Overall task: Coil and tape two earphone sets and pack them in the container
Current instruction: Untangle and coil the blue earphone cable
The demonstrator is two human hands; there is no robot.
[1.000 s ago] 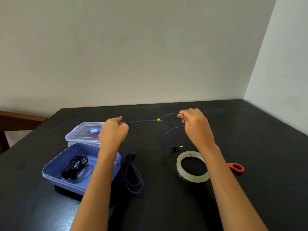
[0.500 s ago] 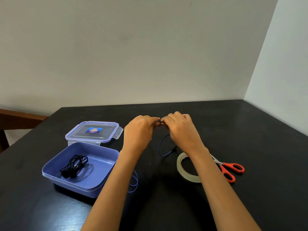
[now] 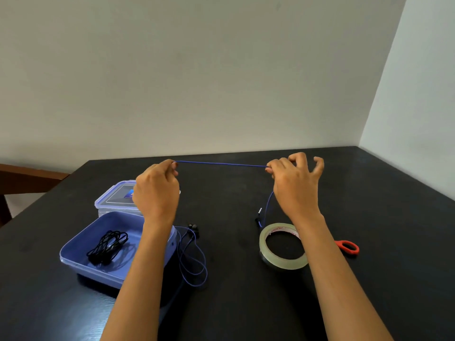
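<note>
A blue earphone cable (image 3: 221,164) is stretched taut and level above the table between my two hands. My left hand (image 3: 156,193) pinches its left end of the span, my right hand (image 3: 294,185) pinches the right end with the outer fingers spread. From the right hand the cable drops to the jack plug (image 3: 259,212). Its loose loops and black earbuds (image 3: 193,228) lie beside the blue container (image 3: 81,249). A coiled black earphone set (image 3: 108,246) rests inside that container.
The container's clear lid (image 3: 113,196) lies behind it. A roll of clear tape (image 3: 283,262) sits under my right wrist, and red-handled scissors (image 3: 348,247) lie just right of my forearm. The dark table meets walls at the back and right.
My hands, which touched together half a second ago, have pulled apart sideways, drawing the blue cable straight between them. The scissors' blades are now hidden behind my right forearm.
</note>
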